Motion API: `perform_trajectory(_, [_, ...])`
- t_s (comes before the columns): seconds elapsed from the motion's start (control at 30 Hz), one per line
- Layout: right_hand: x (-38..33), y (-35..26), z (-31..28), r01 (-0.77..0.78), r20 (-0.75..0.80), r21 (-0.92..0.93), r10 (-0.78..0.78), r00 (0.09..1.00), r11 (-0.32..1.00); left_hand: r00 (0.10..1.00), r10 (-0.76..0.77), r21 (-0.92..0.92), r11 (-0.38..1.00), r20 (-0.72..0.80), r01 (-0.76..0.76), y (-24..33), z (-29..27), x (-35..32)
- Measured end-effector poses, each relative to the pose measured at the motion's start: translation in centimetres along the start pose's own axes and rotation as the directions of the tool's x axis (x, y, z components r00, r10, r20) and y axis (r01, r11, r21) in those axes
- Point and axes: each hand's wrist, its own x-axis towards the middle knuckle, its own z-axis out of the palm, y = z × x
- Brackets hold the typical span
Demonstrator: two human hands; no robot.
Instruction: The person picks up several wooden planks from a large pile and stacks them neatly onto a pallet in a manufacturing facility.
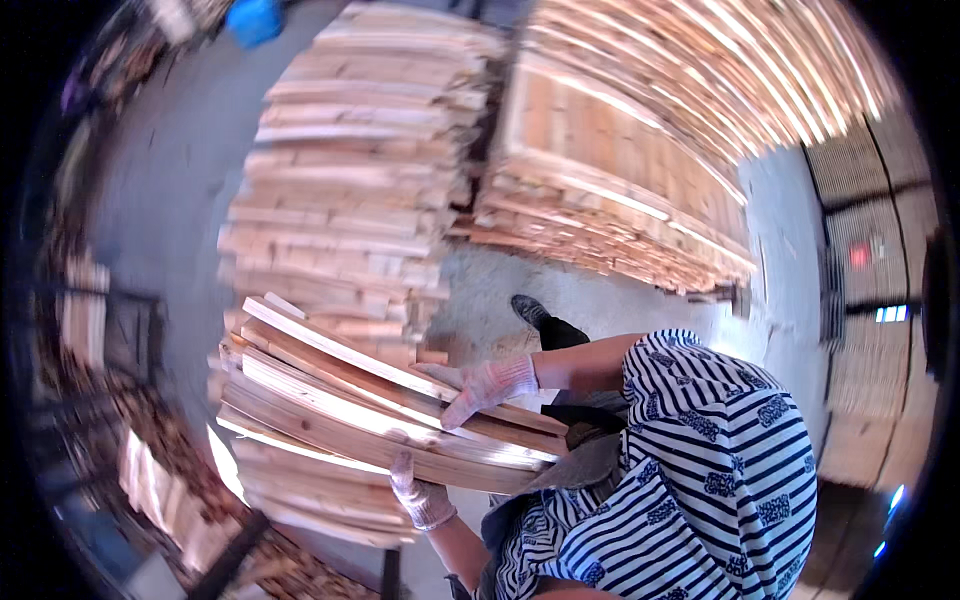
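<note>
I hold a bundle of long, narrow wooden boards (330,405) against my apron, tilted across the end of a long row of stacked boards (340,210). My right hand (490,390), in a whitish glove, grips the bundle's upper side, thumb and fingers spread over the edges. Gloved too, my left hand (418,492) is closed round the lower side, with fingertips showing at the board edge and the rest partly hidden. The bundle's far ends overlap the row; whether they touch it I cannot tell.
A tall pallet stack of boards (620,150) stands at the upper right beyond a strip of grey concrete floor (490,290). Wood scraps (290,575) and dark metal frames (230,555) lie to the lower left. A blue container (254,22) sits at the far upper left.
</note>
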Motion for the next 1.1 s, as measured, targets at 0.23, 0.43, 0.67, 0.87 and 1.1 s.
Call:
perform_trajectory(0.23, [-11.6,3.4,-14.1,0.449,-0.451,0.429,-0.245,0.858,0.784,0.937,-0.071,0.428,0.9,0.342,-0.088,-3.5,17.5,7.1])
perform_trajectory(0.43, [-27.2,8.6,-28.4,0.548,-0.706,0.521,-0.03,0.707,0.654,0.764,-0.457,0.561,0.814,0.456,0.153,-14.3,42.2,8.6])
perform_trajectory(0.67, [-31.9,23.4,-45.6,0.453,-0.821,0.494,0.227,0.525,0.742,0.46,-0.797,0.738,0.571,0.392,0.36,-32.6,60.5,15.6])
perform_trajectory(0.87, [-26.3,29.1,-51.0,-0.147,-0.875,0.432,0.453,0.169,0.89,0.697,-0.509,0.835,0.492,0.504,-0.244,-44.4,60.7,24.3])
perform_trajectory(1.1, [-28.5,32.5,-49.9,-0.124,-0.891,0.431,0.443,0.096,0.894,0.699,-0.641,0.884,0.467,0.317,0.028,-35.9,60.3,25.5])
